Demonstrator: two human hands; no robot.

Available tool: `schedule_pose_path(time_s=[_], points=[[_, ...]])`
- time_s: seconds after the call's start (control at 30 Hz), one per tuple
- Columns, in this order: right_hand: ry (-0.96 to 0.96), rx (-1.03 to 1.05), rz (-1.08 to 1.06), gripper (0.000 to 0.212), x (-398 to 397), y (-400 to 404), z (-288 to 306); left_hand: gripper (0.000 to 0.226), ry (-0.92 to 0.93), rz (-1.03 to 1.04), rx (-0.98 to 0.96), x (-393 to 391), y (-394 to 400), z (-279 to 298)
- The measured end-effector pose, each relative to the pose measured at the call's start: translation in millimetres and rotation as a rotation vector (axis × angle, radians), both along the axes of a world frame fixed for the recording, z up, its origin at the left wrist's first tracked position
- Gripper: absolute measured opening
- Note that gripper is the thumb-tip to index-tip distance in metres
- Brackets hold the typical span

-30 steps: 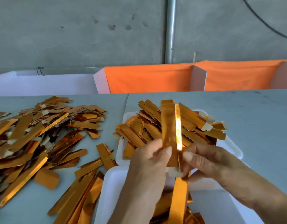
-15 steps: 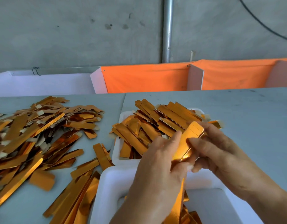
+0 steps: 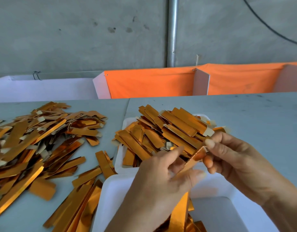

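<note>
A shiny gold card strip (image 3: 193,159) slants between my two hands above the near white tray (image 3: 114,190). My right hand (image 3: 234,158) pinches its upper end between thumb and fingers. My left hand (image 3: 162,180) holds its lower part with curled fingers, blurred by motion. Another long gold strip (image 3: 178,213) hangs down below my left hand into the near tray. Behind the hands, a second white tray (image 3: 126,124) is heaped with several gold strips (image 3: 169,131).
A big loose pile of gold strips (image 3: 35,141) covers the grey table (image 3: 244,118) at left, with more strips (image 3: 80,206) beside the near tray. Orange cloth dividers (image 3: 152,84) and a white bin (image 3: 44,89) stand at the back, before a concrete wall with a metal pipe (image 3: 173,30).
The strip stood upright between both hands; it has been tipped over to the right and now slants low, with my right hand pinching its top end.
</note>
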State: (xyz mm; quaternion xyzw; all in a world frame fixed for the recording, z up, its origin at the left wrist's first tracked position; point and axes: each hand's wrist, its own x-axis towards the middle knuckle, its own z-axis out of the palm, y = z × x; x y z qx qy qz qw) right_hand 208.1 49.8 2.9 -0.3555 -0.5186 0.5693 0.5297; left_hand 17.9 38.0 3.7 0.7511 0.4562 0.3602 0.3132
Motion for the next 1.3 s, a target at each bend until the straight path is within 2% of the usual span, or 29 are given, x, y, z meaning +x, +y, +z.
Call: schedule_pose_path(time_s=[0.07, 0.13, 0.2, 0.27, 0.47, 0.6, 0.7, 0.87, 0.97, 1.13, 1.23, 1.3], points=[[-0.062, 0.020, -0.051, 0.048, -0.3, 0.8, -2.5, 0.072, 0.193, 0.142, 0.253, 3.7, 0.1, -1.8], [-0.080, 0.022, -0.075, 0.048, -0.7, 0.2, -3.9, 0.071, 0.350, 0.200, 0.415, 6.9, 0.4, -2.0], [-0.072, 0.005, -0.063, 0.035, -0.9, -0.8, -3.4, 0.071, 0.491, 0.200, 0.448, 7.3, 1.8, -0.2], [-0.056, -0.010, -0.053, 0.019, -2.8, -2.1, -1.6, 0.071, 0.508, 0.228, 0.488, 8.1, 1.9, -1.8], [0.021, -0.073, -0.042, 0.020, -4.5, -3.0, 0.4, 0.059, 0.399, 0.136, 0.428, 5.5, 2.5, -2.3], [0.067, -0.114, 0.011, 0.007, -3.9, -3.2, 3.7, 0.057, 0.277, 0.116, 0.413, 6.6, 2.2, -1.2], [0.075, -0.147, 0.023, 0.018, -2.2, -1.9, 1.8, 0.052, 0.221, 0.099, 0.418, 6.2, 2.8, -1.6], [0.060, -0.152, -0.020, 0.019, -3.2, 0.0, -2.0, 0.047, 0.358, 0.080, 0.465, 6.6, 1.3, 0.5], [0.072, -0.136, -0.059, 0.019, -4.3, 0.9, -5.0, 0.037, 0.390, 0.063, 0.512, 8.6, 1.3, -2.1], [0.067, -0.121, -0.037, 0.022, -4.1, -0.5, -4.0, 0.043, 0.058, 0.116, 0.317, 6.4, 2.8, -5.1], [0.035, -0.113, -0.013, 0.018, -3.4, -0.5, -3.1, 0.044, -0.007, 0.161, 0.237, 5.7, 4.5, -7.2], [0.023, -0.075, -0.013, 0.033, -4.4, -0.3, -2.6, 0.043, -0.017, 0.160, 0.199, 4.2, 5.0, -8.5]])
